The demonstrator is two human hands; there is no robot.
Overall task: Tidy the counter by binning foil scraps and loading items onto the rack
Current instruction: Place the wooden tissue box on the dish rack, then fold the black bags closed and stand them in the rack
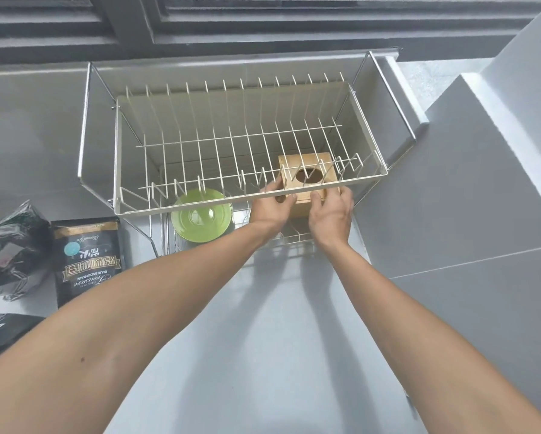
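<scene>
A two-tier wire dish rack (137, 145) stands on the grey counter against the wall. Its upper tier holds nothing. On the lower tier, at the right, sits a wooden box (321, 166) with a round hole in its top. My left hand (270, 208) grips the box's left side and my right hand (332, 216) grips its right front corner, both reaching under the upper tier's front rail. A green plate (202, 216) lies face up on the lower tier, left of the box.
A black coffee bag (87, 258) with gold trim lies on the counter at the left. Crumpled black foil packaging (9, 245) sits beside it, and another dark bag (3, 332) shows at the left edge. Grey wall panels rise at the right.
</scene>
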